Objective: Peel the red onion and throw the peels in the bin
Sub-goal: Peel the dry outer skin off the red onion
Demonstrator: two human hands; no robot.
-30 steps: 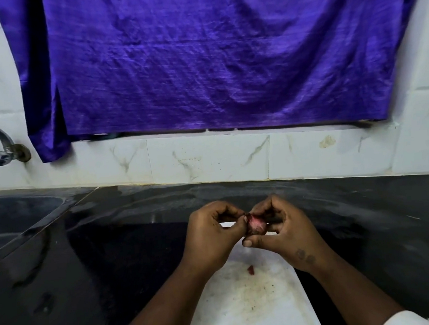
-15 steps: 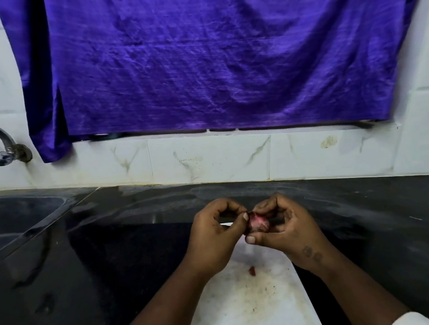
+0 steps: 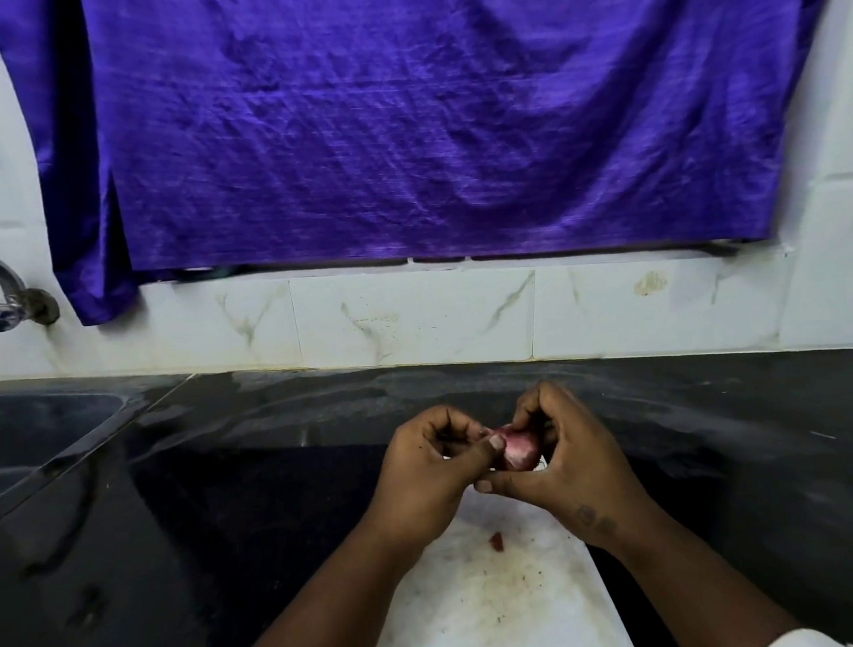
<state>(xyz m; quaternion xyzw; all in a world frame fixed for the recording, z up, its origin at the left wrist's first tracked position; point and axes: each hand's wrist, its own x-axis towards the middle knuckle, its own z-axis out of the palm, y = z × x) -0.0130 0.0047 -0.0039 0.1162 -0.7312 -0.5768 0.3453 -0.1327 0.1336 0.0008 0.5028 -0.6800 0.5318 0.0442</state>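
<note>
your left grip (image 3: 426, 476) pinching the red onion (image 3: 518, 451), your right grip (image 3: 568, 465) curled round it, over white board (image 3: 488, 614), dark worktop (image 3: 223, 492)

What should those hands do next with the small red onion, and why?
Probably strip skin with the left hand: it and the right hand both grip the small red onion over the white cutting board, where just one red peel scrap lies.

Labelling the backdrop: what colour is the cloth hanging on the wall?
Plain deep violet-blue, with no pattern; the cloth shows best in the head view.
</note>
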